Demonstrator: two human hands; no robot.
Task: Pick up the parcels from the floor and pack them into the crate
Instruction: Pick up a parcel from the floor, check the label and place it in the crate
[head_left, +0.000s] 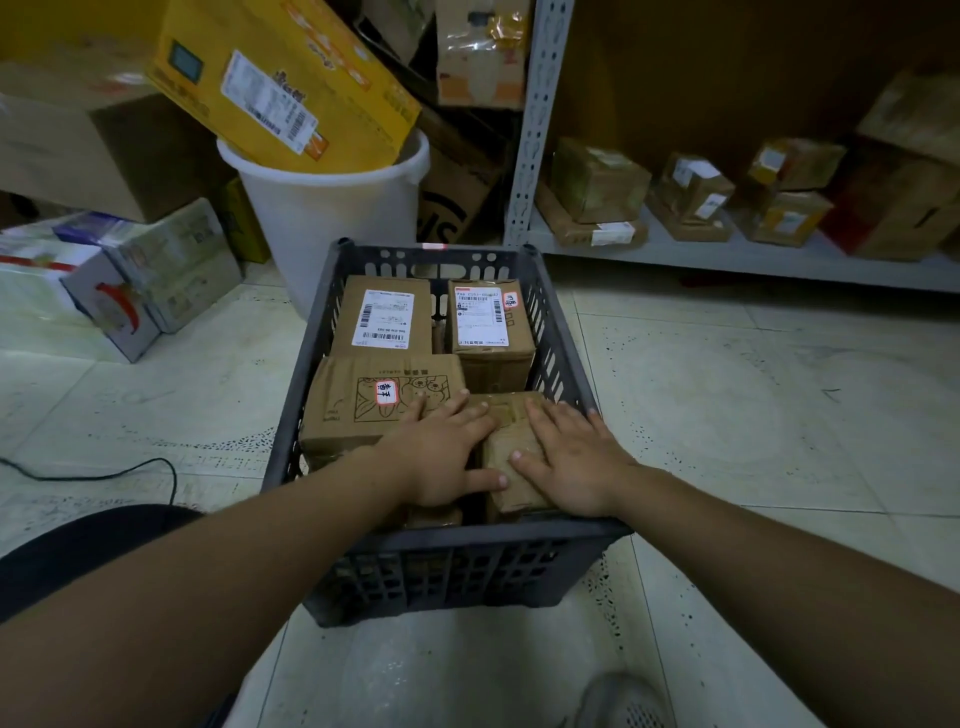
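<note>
A dark plastic crate stands on the tiled floor in front of me, filled with several brown cardboard parcels. Two labelled parcels fill its far half, one on the left and one on the right. A parcel with a line drawing lies at the near left. My left hand lies flat with straight fingers across that parcel and a small taped parcel at the near right. My right hand presses flat on the small parcel's top.
A white bucket holding a big yellow box stands behind the crate. Stacked boxes lie at the left. A metal shelf with several parcels runs along the right. A black cable trails on the floor at left.
</note>
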